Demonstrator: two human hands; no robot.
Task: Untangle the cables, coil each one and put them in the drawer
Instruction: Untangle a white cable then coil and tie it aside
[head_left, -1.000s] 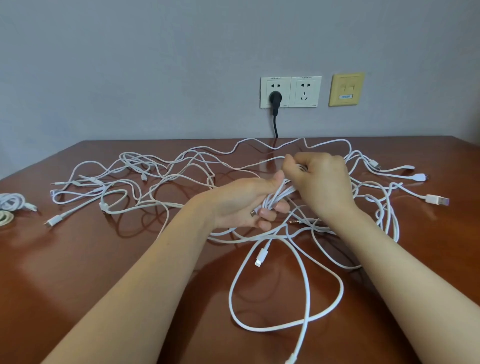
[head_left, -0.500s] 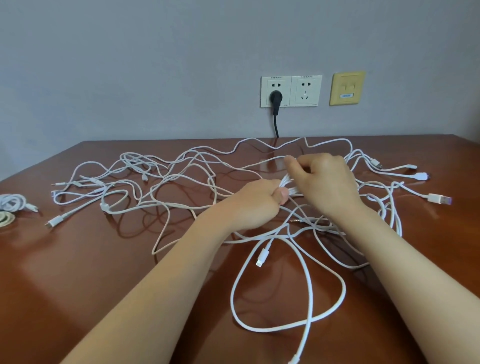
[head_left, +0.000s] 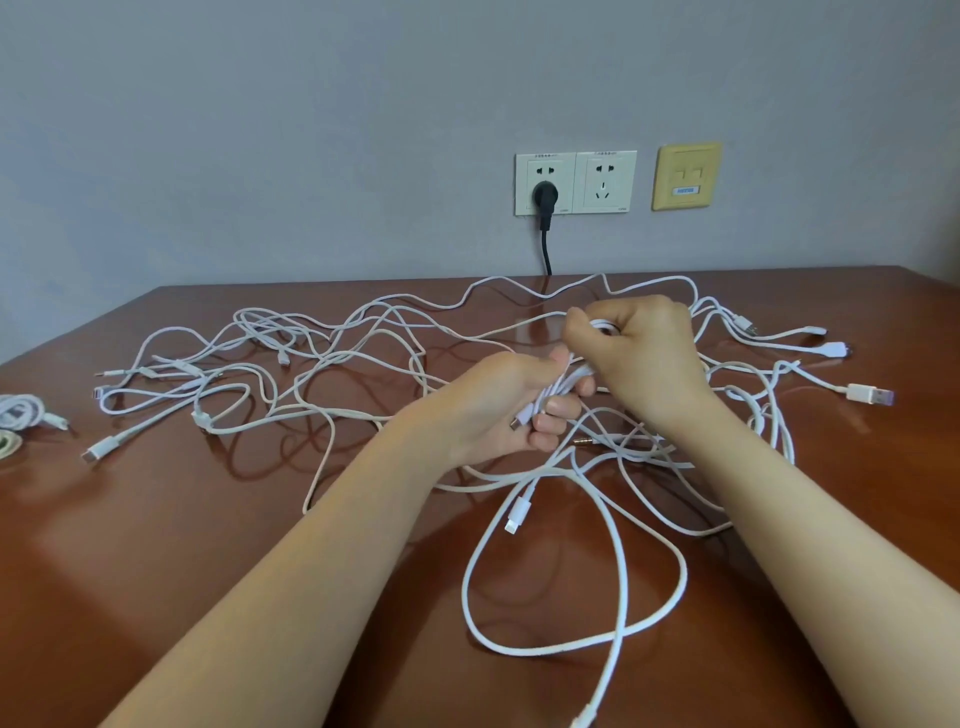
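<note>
A sprawl of thin white charging cables (head_left: 322, 364) lies tangled across the glossy reddish-brown wooden tabletop (head_left: 156, 545), reaching from its left side almost to its right edge. Two bare forearms come in from the near edge and meet over the middle of the tangle.

The left hand (head_left: 493, 410) is raised just above the tabletop. Its fingers (head_left: 550, 423) are curled round a short bundle of folded white cable strands (head_left: 563, 387), and a small connector end pokes out beside the fingertips. The right hand (head_left: 644, 358) sits just above and behind it, close against the left thumb. Its fingers are closed in a pinch on a white cable loop (head_left: 605, 327) that rises from the top of the bundle.

Below the hands a long white strand (head_left: 619, 571) runs toward the near edge and crosses itself in a wide loop on the tabletop. A white rectangular connector (head_left: 517, 519) hangs at the loop's upper left. A white USB plug (head_left: 867, 395) lies at the right end of the tangle. At the far left edge, apart from the tangle, rests a small coiled white cable (head_left: 21, 413).

On the grey wall behind, a black plug (head_left: 545, 196) sits in a white double socket (head_left: 575, 183), with a yellowed wall plate (head_left: 685, 176) just to its right.
</note>
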